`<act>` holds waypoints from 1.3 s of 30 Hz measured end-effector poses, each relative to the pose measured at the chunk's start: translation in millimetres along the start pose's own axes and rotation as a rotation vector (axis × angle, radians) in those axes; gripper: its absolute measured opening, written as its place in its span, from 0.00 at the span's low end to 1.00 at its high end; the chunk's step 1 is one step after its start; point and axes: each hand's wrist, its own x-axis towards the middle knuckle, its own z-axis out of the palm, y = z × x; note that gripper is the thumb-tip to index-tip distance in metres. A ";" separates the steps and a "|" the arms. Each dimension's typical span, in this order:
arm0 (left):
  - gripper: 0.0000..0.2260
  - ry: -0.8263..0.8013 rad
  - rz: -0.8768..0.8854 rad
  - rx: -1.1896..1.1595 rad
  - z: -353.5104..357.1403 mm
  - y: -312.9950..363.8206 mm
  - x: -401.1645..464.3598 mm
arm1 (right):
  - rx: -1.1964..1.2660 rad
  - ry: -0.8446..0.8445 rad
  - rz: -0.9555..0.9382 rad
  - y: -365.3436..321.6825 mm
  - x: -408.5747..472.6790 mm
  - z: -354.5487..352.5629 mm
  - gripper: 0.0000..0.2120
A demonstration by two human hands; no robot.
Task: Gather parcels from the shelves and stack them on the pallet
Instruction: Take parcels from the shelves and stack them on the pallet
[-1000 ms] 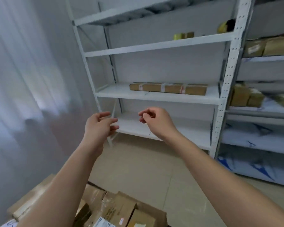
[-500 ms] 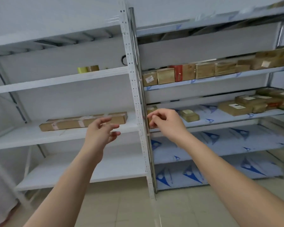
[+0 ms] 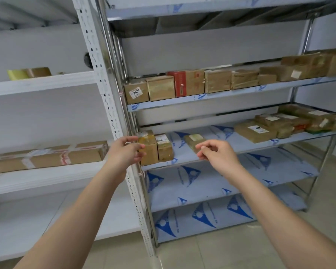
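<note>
Reaching out toward the metal shelf, both arms are stretched forward with nothing in them. The left hand has loose, lightly bent fingers and holds nothing. The right hand also has softly curled fingers and holds nothing.

The nearest parcel is a tall brown box standing at the left end of that shelf, right next to the shelf post. It lies at about 3 o'clock from the left hand, just beside the fingertips. I cannot tell if the fingers touch it yet. A second small box stands pressed against its right side. A flat parcel lies just past the right hand, at about 11 o'clock from it, with its long side running away into the shelf.

The left hand is closer to the tall box, so it will likely get there first. The right hand could come in from 9 o'clock to hold the other side of the pair. More parcels sit on the upper shelf at 12 o'clock. A long box rests on the white shelf at 9 o'clock. The pallet cannot be seen.
</note>
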 end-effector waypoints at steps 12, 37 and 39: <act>0.10 -0.138 -0.101 -0.006 150.9 -25.5 242.0 | -0.085 0.107 0.050 60.0 225.5 -48.0 0.14; 0.16 0.212 -0.497 0.352 217.4 -136.4 420.5 | -0.108 -0.774 0.369 211.0 488.4 141.9 0.15; 0.16 0.232 -0.536 0.339 220.8 -139.4 422.8 | -0.104 -0.856 0.457 213.3 485.0 153.1 0.19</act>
